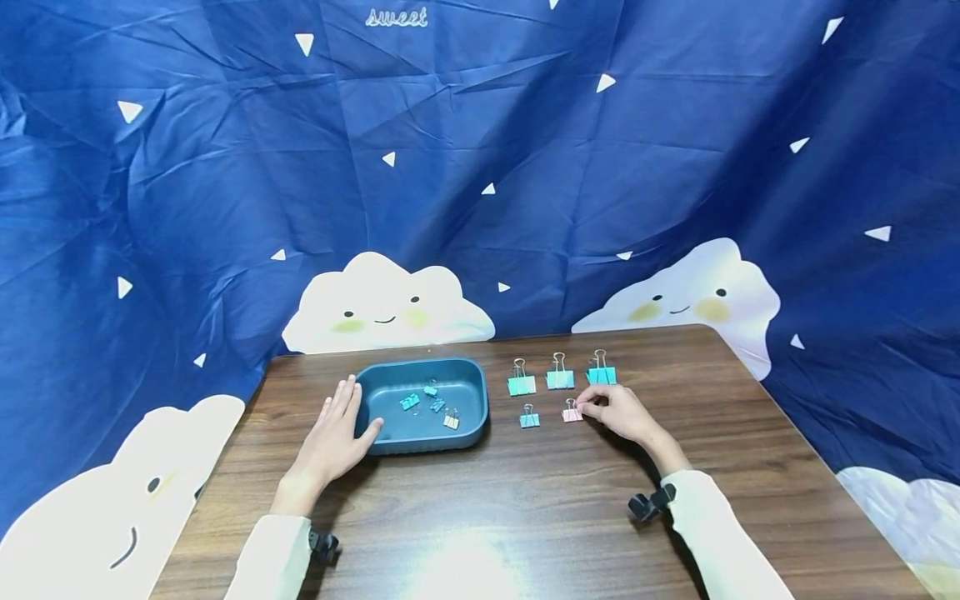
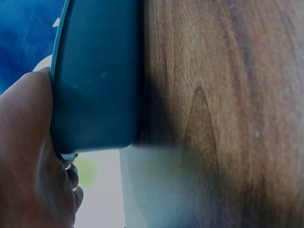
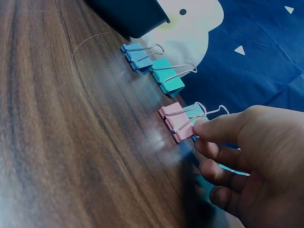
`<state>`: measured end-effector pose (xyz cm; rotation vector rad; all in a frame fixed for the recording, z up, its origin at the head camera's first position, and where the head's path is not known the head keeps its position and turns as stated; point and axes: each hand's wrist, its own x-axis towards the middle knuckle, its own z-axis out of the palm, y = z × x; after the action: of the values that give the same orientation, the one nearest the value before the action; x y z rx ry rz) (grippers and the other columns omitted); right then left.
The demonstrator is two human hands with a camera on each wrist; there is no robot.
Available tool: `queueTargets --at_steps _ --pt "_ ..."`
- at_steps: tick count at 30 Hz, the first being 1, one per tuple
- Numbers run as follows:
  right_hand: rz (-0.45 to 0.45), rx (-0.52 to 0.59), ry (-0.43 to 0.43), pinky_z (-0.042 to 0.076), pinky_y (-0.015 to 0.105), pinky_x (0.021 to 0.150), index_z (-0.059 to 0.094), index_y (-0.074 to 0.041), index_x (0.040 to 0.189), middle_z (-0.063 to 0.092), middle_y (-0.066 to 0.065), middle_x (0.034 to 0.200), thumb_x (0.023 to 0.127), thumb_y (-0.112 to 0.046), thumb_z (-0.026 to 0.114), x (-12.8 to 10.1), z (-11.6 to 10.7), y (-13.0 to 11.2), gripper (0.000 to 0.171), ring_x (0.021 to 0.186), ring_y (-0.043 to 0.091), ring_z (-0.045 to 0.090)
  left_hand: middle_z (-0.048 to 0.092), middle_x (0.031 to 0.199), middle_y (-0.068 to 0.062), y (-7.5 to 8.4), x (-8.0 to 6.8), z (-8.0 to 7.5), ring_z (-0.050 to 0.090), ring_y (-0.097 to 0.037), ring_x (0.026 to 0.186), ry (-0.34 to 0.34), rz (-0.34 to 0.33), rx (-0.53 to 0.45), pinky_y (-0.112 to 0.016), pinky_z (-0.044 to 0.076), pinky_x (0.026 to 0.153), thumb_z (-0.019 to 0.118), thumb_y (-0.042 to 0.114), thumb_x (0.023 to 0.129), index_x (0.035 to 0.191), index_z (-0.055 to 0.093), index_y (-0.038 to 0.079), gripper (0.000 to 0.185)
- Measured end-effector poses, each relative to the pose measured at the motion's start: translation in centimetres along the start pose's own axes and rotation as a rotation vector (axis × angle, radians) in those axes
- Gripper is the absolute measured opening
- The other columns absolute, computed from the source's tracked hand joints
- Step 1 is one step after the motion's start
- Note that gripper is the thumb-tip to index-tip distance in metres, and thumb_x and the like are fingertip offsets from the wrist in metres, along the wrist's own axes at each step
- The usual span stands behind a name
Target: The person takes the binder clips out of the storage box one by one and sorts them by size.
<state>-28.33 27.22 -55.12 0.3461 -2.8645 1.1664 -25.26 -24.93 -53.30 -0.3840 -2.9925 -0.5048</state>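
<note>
A person sits at a dark brown wooden table with a visible streaky grain and a slight sheen. Their right hand rests on the tabletop with fingers curled, the fingertips pinching the thin wire handle of a small pink binder clip. The clip lies flat on the wood, its folded metal body a soft matte pink, its two wire loops silver. It sits in front of the row of teal clips, to the right of a small blue clip.

The left hand lies flat and relaxed, fingers straight and together, palm pressed against the left end of a dark teal plastic tray. The tray is a shallow rounded rectangle with smooth walls and a thin lip. Inside it lie several small clips, mostly blue or teal, one pale pink.

Just beside the pink clip, to its left, lies a small blue clip. Behind these, in a neat row, lie three larger teal clips, each with wire loops pointing away from the person.

Both sleeves are pale and cream-coloured. Behind the table hangs a creased dark blue cloth printed with small white triangles and smiling white clouds.
</note>
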Motion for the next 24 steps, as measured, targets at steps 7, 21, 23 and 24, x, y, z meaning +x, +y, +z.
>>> queueTargets --at_steps 7,21,23,24 --pt "0.02 0.055 -0.012 0.053 0.026 0.059 0.079 -0.012 0.096 0.074 0.004 0.088 0.099 -0.013 0.075 -0.3 -1.0 -0.8 0.006 0.068 0.011 0.059 0.012 0.178 -0.024 0.1 0.0 -0.1 0.011 -0.043 0.166 -0.011 -0.002 -0.002 -0.059 0.014 0.136 0.052 0.052 0.109 0.166 0.02 -0.008 0.089" --pt "-0.124 0.053 0.018 0.05 0.023 0.072 0.078 -0.012 0.093 0.073 0.0 0.086 0.097 -0.015 0.076 1.2 -1.7 -5.9 0.005 0.078 0.01 0.062 0.013 0.178 -0.024 0.1 0.0 -0.2 0.011 -0.042 0.166 -0.011 -0.009 -0.009 -0.059 0.014 0.136 0.052 0.052 0.109 0.167 0.02 -0.008 0.089" --pt "-0.153 0.051 0.008 0.05 0.023 0.071 0.078 -0.012 0.094 0.074 -0.001 0.088 0.098 -0.013 0.076 1.6 -1.6 -6.6 0.004 0.078 0.01 0.061 0.013 0.178 -0.024 0.1 0.0 -0.2 0.011 -0.042 0.166 -0.008 -0.008 -0.008 -0.059 0.014 0.136 0.052 0.051 0.109 0.167 0.02 -0.008 0.088" --pt "-0.166 0.05 0.006 0.05 0.023 0.071 0.078 -0.011 0.094 0.074 -0.001 0.089 0.098 -0.014 0.075 1.8 -1.5 -6.9 0.004 0.079 0.011 0.062 0.013 0.178 -0.024 0.1 0.0 -0.2 0.011 -0.042 0.166 -0.008 -0.008 -0.009 -0.059 0.014 0.136 0.053 0.05 0.109 0.167 0.02 -0.008 0.088"
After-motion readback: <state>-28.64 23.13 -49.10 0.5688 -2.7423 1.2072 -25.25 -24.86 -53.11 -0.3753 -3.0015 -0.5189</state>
